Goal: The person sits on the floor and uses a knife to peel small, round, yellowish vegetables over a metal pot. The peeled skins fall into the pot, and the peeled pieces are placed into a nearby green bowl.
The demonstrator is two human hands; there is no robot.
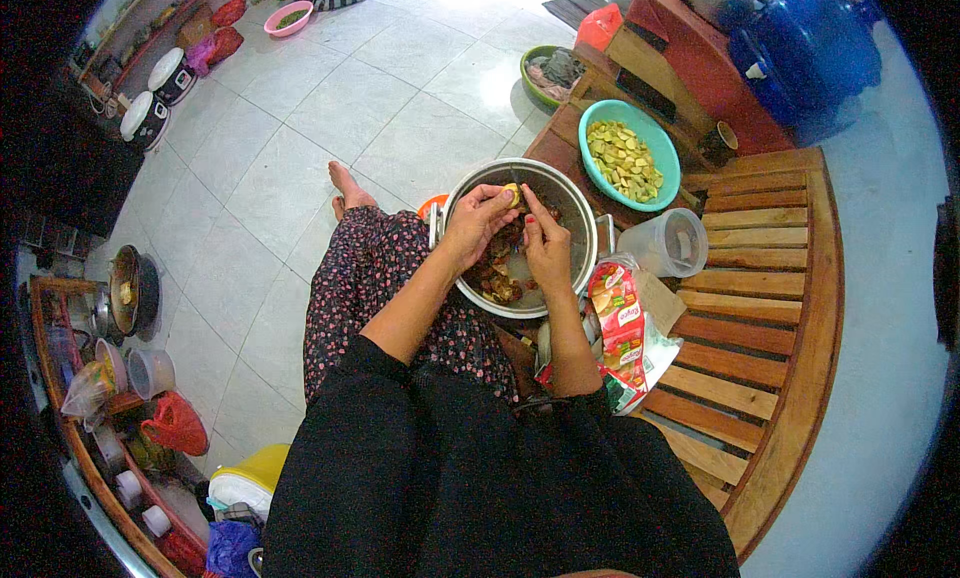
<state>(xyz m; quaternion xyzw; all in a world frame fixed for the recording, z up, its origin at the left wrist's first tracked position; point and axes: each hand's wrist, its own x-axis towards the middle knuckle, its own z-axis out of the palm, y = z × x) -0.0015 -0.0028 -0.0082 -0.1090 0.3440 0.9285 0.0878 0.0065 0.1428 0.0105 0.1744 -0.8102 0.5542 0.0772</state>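
Note:
Over a large metal pot (586, 274), my left hand (478, 224) pinches a small pale-yellow peeled piece of produce (512, 194) between thumb and fingers. My right hand (547, 249) meets it from the other side, fingers curled around what appears to be a small knife, mostly hidden by the hand. Its index finger points up beside the yellow piece. Brown peelings (496, 281) lie in the pot below both hands. To the upper right, a turquoise basin (673, 169) holds many cut yellow-green pieces (624, 161).
A wooden slatted bench (750, 281) bears a clear plastic container (664, 244) and red printed packaging (619, 315). Beyond the pot sits a green basin (527, 82) with cloth. A blue drum (810, 52) stands upper right. Rice cookers (172, 75) and a wok (126, 289) are left.

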